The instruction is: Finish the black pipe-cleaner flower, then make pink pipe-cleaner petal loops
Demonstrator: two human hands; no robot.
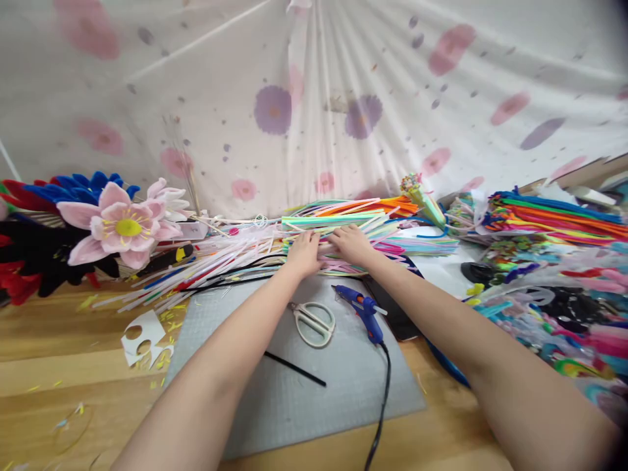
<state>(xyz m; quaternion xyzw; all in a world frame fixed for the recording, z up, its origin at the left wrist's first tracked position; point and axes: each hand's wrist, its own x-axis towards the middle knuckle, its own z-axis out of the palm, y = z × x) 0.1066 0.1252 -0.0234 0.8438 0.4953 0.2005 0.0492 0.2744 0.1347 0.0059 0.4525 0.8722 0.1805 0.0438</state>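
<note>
Both of my hands reach into a pile of pastel pipe cleaners (260,248) at the back of the grey mat (216,405). My left hand (303,254) has its fingers curled down around some of the strands. Just to the right, my right hand (350,244) is also closed over the pile, its fingertips partly hidden among the strands. Nearer to me on the mat lie white-handled scissors (314,324), with the blades hidden behind my left wrist. A blue glue gun (364,311) rests beside them, and a single black pipe cleaner (295,369) lies in front.
Fuzzy flowers, among them a pink one (115,226), stand at the left. Bright pipe cleaner bundles (554,219) and a heap of coloured pieces (554,320) fill the right. A white cut-out sheet (145,337) lies on the wooden table (34,366). A flowered curtain (206,104) hangs behind.
</note>
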